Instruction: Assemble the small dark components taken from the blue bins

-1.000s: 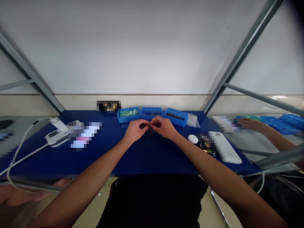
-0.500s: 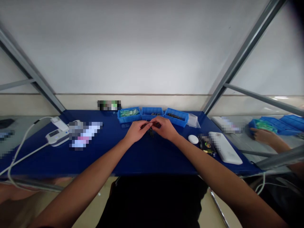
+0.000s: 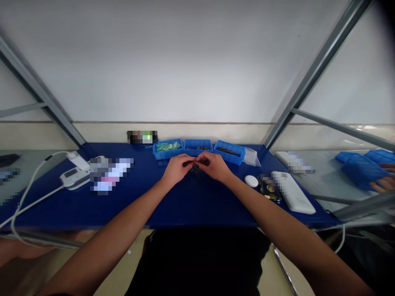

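Note:
My left hand (image 3: 174, 169) and my right hand (image 3: 214, 166) meet over the far middle of the blue table (image 3: 185, 201). Both are closed in a pinch on a small dark part (image 3: 195, 166) held between the fingertips, with thin dark pieces hanging below it. Just behind the hands stand three blue trays: the left tray (image 3: 167, 149) with green pieces, the middle tray (image 3: 198, 145) with a few small dark parts, and the right tray (image 3: 230, 151) with dark rod-like parts.
A white device (image 3: 73, 177) with a cable lies at the left. A white round puck (image 3: 251, 180), a dark card (image 3: 269, 188) and a white flat box (image 3: 293, 192) lie at the right. Another person's hand (image 3: 382, 184) holds a blue tray (image 3: 358, 170) on the neighbouring bench.
My hands stay together at the same spot, shifting their grip slightly on the dark part. The other person's hand at the right has moved further right with a blue tray.

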Demonstrator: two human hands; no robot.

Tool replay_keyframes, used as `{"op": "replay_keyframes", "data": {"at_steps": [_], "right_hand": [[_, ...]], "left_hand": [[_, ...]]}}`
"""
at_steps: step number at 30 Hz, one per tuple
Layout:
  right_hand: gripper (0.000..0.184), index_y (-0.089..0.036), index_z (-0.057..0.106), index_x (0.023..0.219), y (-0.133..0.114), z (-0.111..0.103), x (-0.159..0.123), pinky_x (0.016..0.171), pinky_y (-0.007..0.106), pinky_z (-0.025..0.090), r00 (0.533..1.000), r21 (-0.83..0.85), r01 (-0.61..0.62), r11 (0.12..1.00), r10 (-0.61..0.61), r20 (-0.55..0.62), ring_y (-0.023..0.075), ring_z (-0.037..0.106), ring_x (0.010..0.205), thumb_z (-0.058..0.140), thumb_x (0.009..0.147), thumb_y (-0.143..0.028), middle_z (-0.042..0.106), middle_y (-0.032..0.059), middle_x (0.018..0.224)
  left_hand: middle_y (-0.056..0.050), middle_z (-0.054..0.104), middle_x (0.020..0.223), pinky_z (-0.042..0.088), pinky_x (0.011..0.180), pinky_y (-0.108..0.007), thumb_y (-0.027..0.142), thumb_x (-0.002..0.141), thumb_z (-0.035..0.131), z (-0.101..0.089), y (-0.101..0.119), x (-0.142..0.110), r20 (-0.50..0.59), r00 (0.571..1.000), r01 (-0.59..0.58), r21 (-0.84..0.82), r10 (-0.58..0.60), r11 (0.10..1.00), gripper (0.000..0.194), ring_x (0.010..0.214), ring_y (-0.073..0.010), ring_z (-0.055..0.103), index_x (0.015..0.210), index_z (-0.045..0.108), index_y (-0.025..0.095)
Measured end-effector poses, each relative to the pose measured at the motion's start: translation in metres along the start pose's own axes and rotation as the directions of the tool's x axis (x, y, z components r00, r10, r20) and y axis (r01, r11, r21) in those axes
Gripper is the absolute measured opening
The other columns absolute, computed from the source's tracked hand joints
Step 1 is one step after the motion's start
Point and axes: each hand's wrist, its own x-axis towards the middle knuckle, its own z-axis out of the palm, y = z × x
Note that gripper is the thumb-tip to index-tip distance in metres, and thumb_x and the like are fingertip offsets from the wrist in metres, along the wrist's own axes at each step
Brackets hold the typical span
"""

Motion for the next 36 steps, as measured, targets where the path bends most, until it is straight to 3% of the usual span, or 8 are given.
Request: {"op": "replay_keyframes", "data": {"at_steps": [5, 12, 18, 24, 30, 32, 36], "right_hand": [[0.030, -0.023, 0.068, 0.117, 0.001, 0.001, 0.000, 0.075, 0.028, 0.055, 0.999, -0.009, 0.022, 1.000, -0.022, -0.023, 0.0149, 0.069, 0.079, 0.065, 0.088, -0.015, 0.073, 0.0021, 0.094], [0.008, -0.021, 0.072, 0.098, 0.000, -0.002, 0.001, 0.073, 0.029, 0.053, 0.995, -0.100, 0.090, 0.991, -0.095, -0.040, 0.0155, 0.064, 0.075, 0.067, 0.091, -0.019, 0.069, 0.0031, 0.088], [0.019, -0.022, 0.073, 0.108, -0.001, -0.001, 0.000, 0.078, 0.030, 0.057, 0.993, -0.057, 0.114, 0.992, -0.114, 0.006, 0.0172, 0.071, 0.086, 0.065, 0.091, -0.016, 0.074, 0.0052, 0.101], [0.010, -0.022, 0.071, 0.101, -0.002, 0.000, 0.000, 0.076, 0.028, 0.056, 0.999, -0.011, 0.001, 1.000, -0.001, -0.054, 0.0166, 0.073, 0.082, 0.066, 0.094, -0.027, 0.078, 0.0029, 0.094], [0.002, -0.022, 0.068, 0.089, 0.000, 0.001, 0.000, 0.072, 0.027, 0.054, 0.998, 0.005, -0.055, 0.998, 0.055, -0.032, 0.0151, 0.069, 0.074, 0.069, 0.088, -0.023, 0.075, 0.0005, 0.085], [0.006, -0.022, 0.067, 0.091, 0.000, 0.001, 0.000, 0.072, 0.027, 0.054, 0.998, 0.006, -0.062, 0.998, 0.062, -0.033, 0.0150, 0.068, 0.073, 0.069, 0.085, -0.020, 0.074, 0.0001, 0.084], [0.031, -0.022, 0.068, 0.116, 0.001, 0.000, 0.001, 0.074, 0.028, 0.054, 0.999, -0.023, -0.016, 1.000, 0.015, -0.036, 0.0146, 0.066, 0.075, 0.064, 0.086, -0.015, 0.072, 0.0007, 0.089]], "left_hand": [[-0.005, 0.079, 0.108, 0.055, 0.080, -0.030, 0.030, 0.101, 0.061, -0.001, 0.005, 0.000, -0.031, 0.999, 0.029, -0.008, -0.029, 1.000, 0.023, 0.093, -0.0198, 0.074, 0.115, 0.077, 0.024], [-0.002, 0.080, 0.092, 0.050, 0.070, -0.027, 0.047, 0.104, 0.054, -0.003, 0.011, -0.003, 0.036, 0.994, 0.104, -0.019, -0.103, 0.994, 0.037, 0.078, -0.0189, 0.072, 0.102, 0.081, 0.022], [-0.004, 0.082, 0.103, 0.053, 0.073, -0.029, 0.039, 0.101, 0.060, -0.001, 0.005, -0.002, 0.022, 0.997, 0.070, 0.011, -0.071, 0.997, 0.027, 0.084, -0.0208, 0.075, 0.110, 0.081, 0.025], [-0.003, 0.081, 0.110, 0.058, 0.084, -0.033, 0.027, 0.096, 0.065, 0.002, -0.002, -0.002, -0.001, 0.997, 0.074, -0.020, -0.074, 0.997, 0.023, 0.095, -0.0215, 0.076, 0.115, 0.079, 0.026], [-0.005, 0.080, 0.106, 0.059, 0.082, -0.034, 0.024, 0.096, 0.066, 0.002, -0.002, -0.001, -0.006, 1.000, 0.014, 0.010, -0.014, 1.000, 0.021, 0.092, -0.0210, 0.075, 0.112, 0.079, 0.025], [-0.005, 0.080, 0.108, 0.059, 0.083, -0.034, 0.026, 0.096, 0.066, 0.001, 0.000, -0.001, -0.012, 1.000, 0.020, -0.007, -0.020, 1.000, 0.020, 0.094, -0.0210, 0.075, 0.112, 0.079, 0.025], [-0.004, 0.081, 0.106, 0.056, 0.080, -0.031, 0.033, 0.099, 0.063, -0.001, 0.005, 0.000, -0.030, 0.998, 0.049, 0.018, -0.048, 0.999, 0.021, 0.090, -0.0206, 0.075, 0.110, 0.079, 0.024]]}}
